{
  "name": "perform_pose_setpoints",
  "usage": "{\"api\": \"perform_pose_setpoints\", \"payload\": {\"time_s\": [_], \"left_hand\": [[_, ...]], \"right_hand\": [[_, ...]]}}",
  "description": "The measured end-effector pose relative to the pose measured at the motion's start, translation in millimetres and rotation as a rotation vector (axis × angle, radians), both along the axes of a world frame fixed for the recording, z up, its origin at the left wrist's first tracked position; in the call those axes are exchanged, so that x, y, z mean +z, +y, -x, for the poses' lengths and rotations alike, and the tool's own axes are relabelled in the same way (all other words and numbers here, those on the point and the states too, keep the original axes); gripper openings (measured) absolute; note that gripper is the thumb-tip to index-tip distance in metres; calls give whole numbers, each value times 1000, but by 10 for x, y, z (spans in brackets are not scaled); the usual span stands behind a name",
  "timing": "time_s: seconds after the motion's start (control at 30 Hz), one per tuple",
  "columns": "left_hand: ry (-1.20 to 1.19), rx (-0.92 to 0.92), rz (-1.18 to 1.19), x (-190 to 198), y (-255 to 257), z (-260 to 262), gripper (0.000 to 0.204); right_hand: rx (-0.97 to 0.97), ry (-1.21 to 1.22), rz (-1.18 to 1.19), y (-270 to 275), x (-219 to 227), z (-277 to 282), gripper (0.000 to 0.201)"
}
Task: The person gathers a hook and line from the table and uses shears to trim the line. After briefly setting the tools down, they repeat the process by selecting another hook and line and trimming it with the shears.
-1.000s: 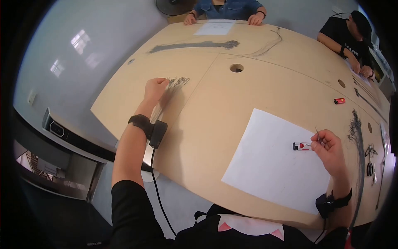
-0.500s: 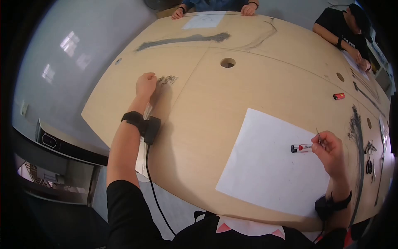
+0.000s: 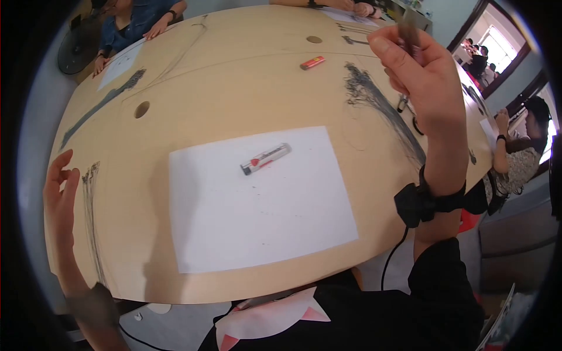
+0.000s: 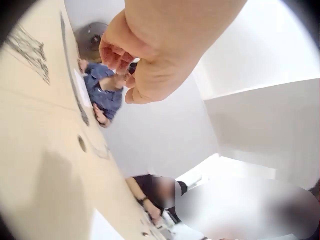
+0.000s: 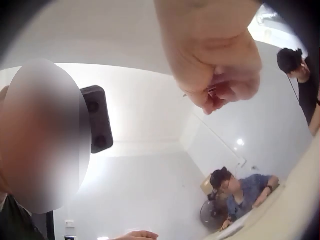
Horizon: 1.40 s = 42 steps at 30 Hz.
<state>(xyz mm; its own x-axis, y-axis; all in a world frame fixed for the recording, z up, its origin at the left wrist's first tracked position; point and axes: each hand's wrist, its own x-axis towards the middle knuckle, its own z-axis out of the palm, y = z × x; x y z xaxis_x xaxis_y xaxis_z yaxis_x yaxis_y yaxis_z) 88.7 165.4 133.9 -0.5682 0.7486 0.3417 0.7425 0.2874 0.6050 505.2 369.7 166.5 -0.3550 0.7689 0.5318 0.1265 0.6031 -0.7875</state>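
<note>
In the head view, my raised right hand (image 3: pixel 427 82) pinches a small, thin dark object (image 3: pixel 408 29), blurred, between thumb and fingers. On a white sheet (image 3: pixel 234 222) lies a white cylinder (image 3: pixel 265 159) with red print and a dark end, apart from both hands. My left hand (image 3: pixel 61 199) hovers at the table's left side with loosely bent fingers and no held thing visible. Beside it lies a thin bundle of dark strands (image 3: pixel 89 222). The left wrist view shows the left hand (image 4: pixel 160 55) with thumb near fingers; the right hand (image 5: pixel 215 60) appears curled in the right wrist view.
A thicker dark strand bundle (image 3: pixel 386 108) lies right of the sheet, under the right arm's side. A red cylinder (image 3: pixel 312 63) and a round table hole (image 3: pixel 141 109) are farther back. Other people sit around the table (image 3: pixel 234 99), including one in blue (image 3: pixel 132 26).
The head view has turned to the right. My right hand has risen from beside the white cylinder with the thin object; my left hand has left the looped strand ends, its fingers looser.
</note>
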Motion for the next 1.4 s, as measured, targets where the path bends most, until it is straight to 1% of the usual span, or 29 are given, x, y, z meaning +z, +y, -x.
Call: {"api": "perform_pose_setpoints", "payload": {"time_s": [0.03,0.07,0.13,0.17,0.2,0.23,0.27,0.33,0.37,0.43,0.47,0.53,0.67,0.73,0.87,0.93,1.03,1.1,1.17,1.23,1.37,1.4], "left_hand": [[-60,-75,-24,42,19,-213,32],[-66,-82,-34,46,65,-442,32],[-94,-302,-250,69,139,-909,30],[-30,-383,-238,92,191,-1133,31],[34,-465,-226,114,255,-1336,32],[49,-531,-194,86,331,-1481,33],[24,-559,-181,49,412,-1639,30],[-95,-607,-204,-54,612,-1793,28],[-101,-619,-205,-126,716,-1808,28],[-289,-638,-191,-257,914,-1809,24],[-295,-645,-195,-311,975,-1794,24],[-487,-618,-214,-388,1064,-1726,21],[-536,-574,-242,-464,1097,-1556,20],[-532,-543,-232,-499,1097,-1480,21],[-571,-531,-225,-563,1136,-1387,21],[-629,-533,-211,-553,1160,-1406,21],[-631,-547,-189,-603,1183,-1440,20],[-618,-542,-161,-653,1186,-1446,22],[-600,-541,-141,-687,1188,-1463,23],[-599,-530,-109,-697,1192,-1473,21],[-625,-533,-137,-727,1213,-1500,17],[-616,-541,-138,-741,1216,-1492,17]], "right_hand": [[-107,-126,-37,0,41,-105,17],[-114,-133,-46,56,37,-188,17],[-330,-468,-136,249,-96,-347,21],[-338,-475,-136,355,-161,-433,21],[-348,-530,-126,474,-232,-524,21],[-357,-587,-111,578,-307,-589,21],[-367,-593,-106,662,-376,-628,21],[-285,-769,-87,826,-477,-664,25],[-296,-774,-84,895,-533,-660,25],[-288,-958,-109,1027,-623,-624,23],[-297,-964,-110,1082,-694,-617,23],[-168,-960,-197,1191,-828,-593,18],[-222,-1018,-195,1315,-942,-539,18],[-151,-1121,-116,1345,-974,-542,18],[-118,-1085,-99,1340,-1090,-539,19],[-119,-1043,-13,1344,-1129,-524,20],[-142,-1054,-79,1391,-1210,-514,21],[-124,-1049,-114,1411,-1252,-519,22],[-112,-1042,-158,1428,-1227,-531,22],[-130,-958,-90,1449,-1129,-531,22],[-107,-958,-92,1481,-1021,-580,22],[-54,-1015,-106,1478,-1016,-591,22]]}}
